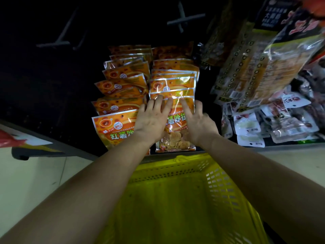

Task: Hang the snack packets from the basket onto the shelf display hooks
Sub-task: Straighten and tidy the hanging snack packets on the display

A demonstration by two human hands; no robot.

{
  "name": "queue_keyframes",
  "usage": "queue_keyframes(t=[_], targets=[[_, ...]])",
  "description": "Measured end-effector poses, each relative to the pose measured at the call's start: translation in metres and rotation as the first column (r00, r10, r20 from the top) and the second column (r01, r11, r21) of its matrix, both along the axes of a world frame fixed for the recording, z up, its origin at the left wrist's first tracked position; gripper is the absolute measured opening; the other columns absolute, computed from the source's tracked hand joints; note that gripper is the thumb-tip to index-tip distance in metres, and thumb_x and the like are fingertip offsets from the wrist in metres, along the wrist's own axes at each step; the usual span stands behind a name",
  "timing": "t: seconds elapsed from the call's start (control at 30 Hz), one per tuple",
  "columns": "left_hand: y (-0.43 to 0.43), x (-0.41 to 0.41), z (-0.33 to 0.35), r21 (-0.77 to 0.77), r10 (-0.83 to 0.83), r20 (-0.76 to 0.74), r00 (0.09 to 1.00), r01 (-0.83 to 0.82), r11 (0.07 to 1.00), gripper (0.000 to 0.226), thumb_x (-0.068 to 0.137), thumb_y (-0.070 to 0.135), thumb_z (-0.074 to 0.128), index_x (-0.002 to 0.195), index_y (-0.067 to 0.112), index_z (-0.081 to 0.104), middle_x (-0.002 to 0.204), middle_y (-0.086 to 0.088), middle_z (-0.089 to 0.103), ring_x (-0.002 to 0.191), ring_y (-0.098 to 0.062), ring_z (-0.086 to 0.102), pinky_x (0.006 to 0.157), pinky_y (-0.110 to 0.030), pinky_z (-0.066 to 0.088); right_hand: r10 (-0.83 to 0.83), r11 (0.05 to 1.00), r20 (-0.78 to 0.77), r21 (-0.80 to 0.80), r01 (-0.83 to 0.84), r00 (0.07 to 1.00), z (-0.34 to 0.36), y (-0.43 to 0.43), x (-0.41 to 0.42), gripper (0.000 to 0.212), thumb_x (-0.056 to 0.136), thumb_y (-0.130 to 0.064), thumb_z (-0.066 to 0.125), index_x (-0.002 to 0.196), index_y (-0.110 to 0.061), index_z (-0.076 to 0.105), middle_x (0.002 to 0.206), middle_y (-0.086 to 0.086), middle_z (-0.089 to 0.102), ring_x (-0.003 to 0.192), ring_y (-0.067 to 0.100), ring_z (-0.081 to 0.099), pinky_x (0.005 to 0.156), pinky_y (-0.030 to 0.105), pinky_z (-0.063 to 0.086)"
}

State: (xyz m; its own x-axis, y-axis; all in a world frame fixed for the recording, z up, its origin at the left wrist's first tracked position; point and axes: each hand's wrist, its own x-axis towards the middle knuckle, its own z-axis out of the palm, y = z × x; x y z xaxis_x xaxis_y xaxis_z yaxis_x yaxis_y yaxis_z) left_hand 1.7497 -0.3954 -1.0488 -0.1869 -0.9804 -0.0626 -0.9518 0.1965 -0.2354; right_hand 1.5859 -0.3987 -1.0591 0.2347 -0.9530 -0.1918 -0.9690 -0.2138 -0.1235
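- Both hands reach forward over the yellow basket point(177, 196) to the front orange packet point(177, 131) in the right row of hanging snack packets.
- The left hand point(153, 118) lies flat on the packet's upper left part, fingers spread and stretched upward, their tips at the packet's top edge.
- The right hand point(198, 124) rests on the packet's right side; its forefinger points up and left across the foil, the thumb sits near the right edge, and the other fingers curl out of sight, so whether it pinches the packet cannot be told.
- Neither hand is visibly closed round anything; both press against the packet's face.
- The packet hangs at the front of its row, its clear lower window showing chips, just above the basket's far rim.
- Behind it more orange packets stack back in the right row point(174, 74).
- A second row point(121, 88) of the same packets hangs just to the left, its front one partly covered by the left wrist.
- The basket's inside shows only bare yellow mesh; no packet is visible in it.
- To the right hang yellow-and-black packets point(246, 71), with small white packs point(249, 125) piled below them.
- Bare hooks point(182, 18) stand out from the dark panel above.
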Motion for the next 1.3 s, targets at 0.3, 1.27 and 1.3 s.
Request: queue_keyframes(t=[0.3,1.27,1.3], targets=[[0.028,0.016,0.058,0.040,-0.069,-0.142,0.988,0.075,0.996,0.107,0.077,0.051,0.076,0.156,0.025,0.009,0.160,-0.003,0.023,0.145,-0.026,0.025,0.117,-0.044,0.023,-0.027,0.997,0.048,0.067,0.023,0.998,0.043,0.036,-0.003,0.101,0.079,-0.043,0.077,0.151,-0.033,0.007,0.144,0.012,0.022,0.118,0.038,0.050,0.077,0.046,0.055],[0.045,0.109,0.013,-0.009,0.278,-0.235,0.932,-0.288,0.958,0.134,0.065,0.052,0.086,0.154,0.026,-0.010,0.165,-0.011,-0.008,0.152,-0.035,-0.008,0.120,-0.052,0.011,0.118,0.988,0.398,-0.139,-0.068,0.910,0.030,0.031,0.102,0.110,0.075,-0.044,0.081,0.152,-0.026,0.006,0.149,0.010,0.025,0.134,0.033,0.039,0.096,0.047,0.050],[0.046,0.110,0.014,-0.019,0.270,-0.229,0.935,-0.282,0.959,0.134,0.064,0.053,0.086,0.154,0.026,-0.009,0.164,-0.011,-0.007,0.152,-0.035,-0.007,0.121,-0.053,0.011,0.133,0.986,0.378,-0.141,-0.085,0.916,0.033,0.029,0.104,0.115,0.074,-0.044,0.082,0.154,-0.026,0.002,0.152,0.011,0.021,0.137,0.034,0.034,0.099,0.047,0.048]])
